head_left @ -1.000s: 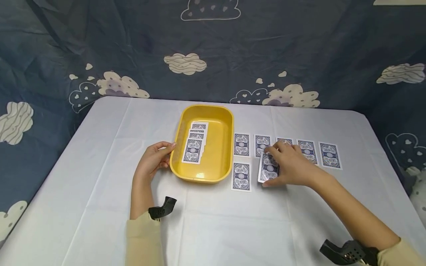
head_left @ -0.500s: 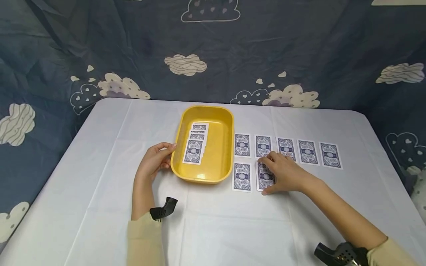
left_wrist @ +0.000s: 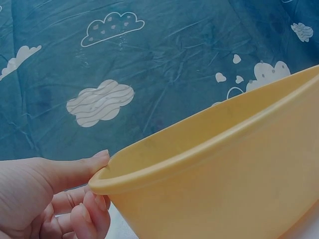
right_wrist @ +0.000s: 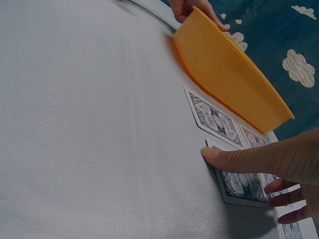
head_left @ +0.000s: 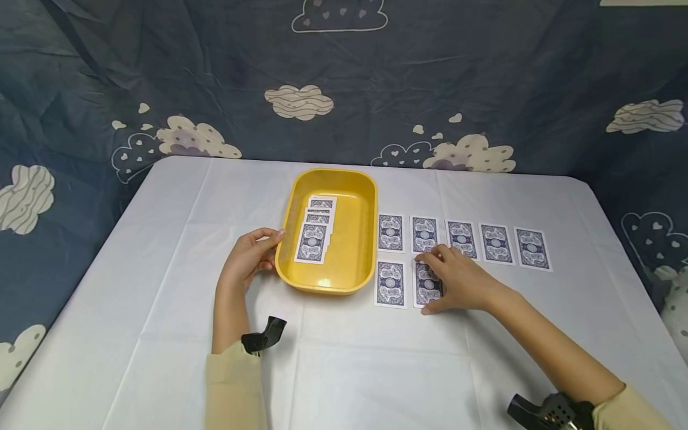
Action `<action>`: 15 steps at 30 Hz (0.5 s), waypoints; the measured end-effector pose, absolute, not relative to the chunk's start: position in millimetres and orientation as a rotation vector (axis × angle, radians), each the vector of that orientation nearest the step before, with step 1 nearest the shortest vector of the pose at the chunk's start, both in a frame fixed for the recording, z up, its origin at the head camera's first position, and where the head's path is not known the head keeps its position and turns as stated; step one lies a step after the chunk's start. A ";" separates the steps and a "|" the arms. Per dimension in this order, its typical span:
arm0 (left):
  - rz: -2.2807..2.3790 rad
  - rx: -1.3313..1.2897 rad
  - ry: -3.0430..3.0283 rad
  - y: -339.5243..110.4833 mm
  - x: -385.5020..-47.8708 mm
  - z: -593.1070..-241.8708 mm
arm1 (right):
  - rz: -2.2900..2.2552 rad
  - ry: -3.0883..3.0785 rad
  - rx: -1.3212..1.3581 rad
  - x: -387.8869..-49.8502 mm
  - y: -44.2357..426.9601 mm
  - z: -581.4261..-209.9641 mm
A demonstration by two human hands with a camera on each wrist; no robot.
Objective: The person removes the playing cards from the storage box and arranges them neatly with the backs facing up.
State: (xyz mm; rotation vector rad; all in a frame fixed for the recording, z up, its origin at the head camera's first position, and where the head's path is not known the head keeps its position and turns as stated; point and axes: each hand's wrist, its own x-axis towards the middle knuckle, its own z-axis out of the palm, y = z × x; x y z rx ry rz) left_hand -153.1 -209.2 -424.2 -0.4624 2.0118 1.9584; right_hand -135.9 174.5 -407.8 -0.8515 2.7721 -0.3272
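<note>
On the left, my left hand (head_left: pixel 249 257) pinches the rim of a yellow tray (head_left: pixel 346 245); the left wrist view shows the thumb of that hand (left_wrist: pixel 55 194) over the rim of the tray (left_wrist: pixel 214 184) and fingers below. Overlapping blue-backed cards (head_left: pixel 313 243) lie inside. My right hand (head_left: pixel 464 283) grips a small stack of blue-backed cards (head_left: pixel 427 288) by its near and far edges, just right of a single card (head_left: pixel 390 284). In the right wrist view, the thumb of this hand (right_wrist: pixel 289 159) presses the near edge of the stack (right_wrist: pixel 241 186).
Behind the stack, several face-down cards form a row, from one beside the tray (head_left: pixel 390 233) to one at the right (head_left: pixel 533 249). A white cloth (head_left: pixel 376 382) covers the table, and a dark cloud-patterned curtain (head_left: pixel 215 65) hangs behind it.
My right hand has moved left and slightly nearer with the stack, uncovering the middle card of the back row. During the last half second it has stayed nearly still, as has my left hand throughout.
</note>
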 end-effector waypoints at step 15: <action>1.986 -0.447 2.008 -209.1 -152.5 -423.3 | -0.335 2.790 -0.831 -135.7 175.7 -409.0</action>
